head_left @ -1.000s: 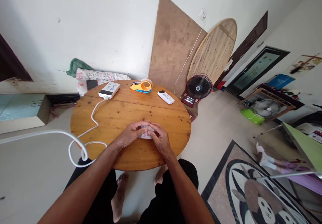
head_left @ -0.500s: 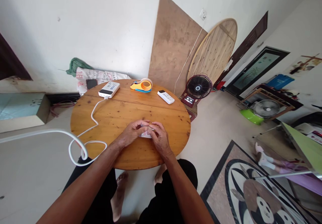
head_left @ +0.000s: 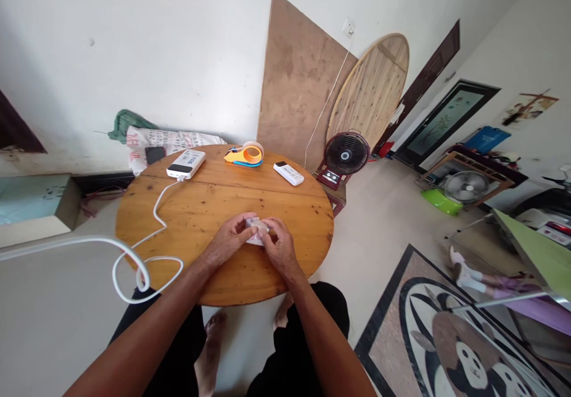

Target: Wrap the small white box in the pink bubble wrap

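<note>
Both my hands meet near the front of a round wooden table. My left hand and my right hand have their fingers curled and pinched on a small pale, pinkish flat object that lies on the tabletop between them. Most of that object is hidden by my fingers, so I cannot name it.
At the table's far side lie a white power bank with a white cable trailing off the left edge, an orange tape dispenser and a white remote. A small black fan stands on the floor to the right. A panda rug lies at lower right.
The camera has shifted slightly, so everything sits a little further left in view. My fingers have moved a little on the small object and still hold it.
</note>
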The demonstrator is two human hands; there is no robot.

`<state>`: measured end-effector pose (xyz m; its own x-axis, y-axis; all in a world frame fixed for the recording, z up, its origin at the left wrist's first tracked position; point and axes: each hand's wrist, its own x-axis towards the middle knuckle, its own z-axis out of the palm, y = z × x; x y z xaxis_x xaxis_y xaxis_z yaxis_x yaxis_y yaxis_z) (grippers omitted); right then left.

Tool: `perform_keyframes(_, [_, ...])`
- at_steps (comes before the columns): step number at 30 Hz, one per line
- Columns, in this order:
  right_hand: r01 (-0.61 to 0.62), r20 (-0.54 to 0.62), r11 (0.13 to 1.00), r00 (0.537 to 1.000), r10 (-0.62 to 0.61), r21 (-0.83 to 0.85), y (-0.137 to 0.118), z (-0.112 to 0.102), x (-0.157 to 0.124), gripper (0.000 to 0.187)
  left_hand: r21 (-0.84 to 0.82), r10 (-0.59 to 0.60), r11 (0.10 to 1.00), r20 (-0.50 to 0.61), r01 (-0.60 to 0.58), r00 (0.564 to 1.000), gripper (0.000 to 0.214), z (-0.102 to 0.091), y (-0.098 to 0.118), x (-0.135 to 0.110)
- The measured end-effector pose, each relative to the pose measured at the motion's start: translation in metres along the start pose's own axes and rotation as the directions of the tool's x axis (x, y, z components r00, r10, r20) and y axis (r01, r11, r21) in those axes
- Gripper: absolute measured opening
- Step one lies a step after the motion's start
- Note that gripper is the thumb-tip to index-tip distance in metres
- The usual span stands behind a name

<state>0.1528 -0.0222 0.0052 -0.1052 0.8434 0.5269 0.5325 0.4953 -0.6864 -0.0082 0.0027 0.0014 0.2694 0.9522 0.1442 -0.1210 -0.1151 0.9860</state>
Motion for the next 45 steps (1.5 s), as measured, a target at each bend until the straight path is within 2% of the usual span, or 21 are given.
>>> perform_keyframes(6, [0.036, 0.004, 0.999, 0.999, -0.036, -0.018, 0.000, -0.001, -0.002, 0.035, 0.075, 0.050, 0.996, 0.042, -0.053, 0.998, 0.041, -0.003, 0.002, -0.001])
perform_keyframes(9, [0.017, 0.021, 1.000, 1.000, -0.016, -0.018, -0.001, -0.002, -0.004, 0.040, 0.112, 0.073, 0.991, 0.047, -0.078, 0.996, 0.036, -0.003, 0.004, 0.000])
perform_keyframes(22, [0.026, 0.034, 0.996, 0.999, -0.023, -0.088, -0.001, -0.002, -0.007, 0.038, 0.254, 0.081, 0.963, 0.049, -0.090, 0.996, 0.037, -0.007, 0.003, 0.001])
perform_keyframes(30, [-0.024, -0.022, 0.998, 1.000, 0.023, -0.052, 0.000, -0.001, -0.005, 0.029, 0.166, 0.115, 0.979, 0.043, -0.121, 0.992, 0.035, -0.003, 0.002, 0.001])
perform_keyframes(35, [0.039, -0.048, 0.996, 0.998, -0.043, -0.079, -0.003, -0.005, 0.003, 0.023, 0.169, 0.164, 0.971, 0.029, -0.167, 0.986, 0.031, -0.003, 0.001, 0.002])
perform_keyframes(38, [0.036, -0.055, 0.993, 0.998, -0.043, -0.117, -0.008, -0.011, 0.012, 0.022, 0.139, 0.174, 0.975, 0.025, -0.176, 0.984, 0.029, -0.002, -0.001, 0.002])
perform_keyframes(45, [-0.022, 0.033, 0.988, 0.999, 0.028, -0.150, -0.017, -0.020, 0.036, 0.024, 0.071, 0.172, 0.982, 0.064, -0.177, 0.983, 0.027, -0.002, -0.002, 0.002])
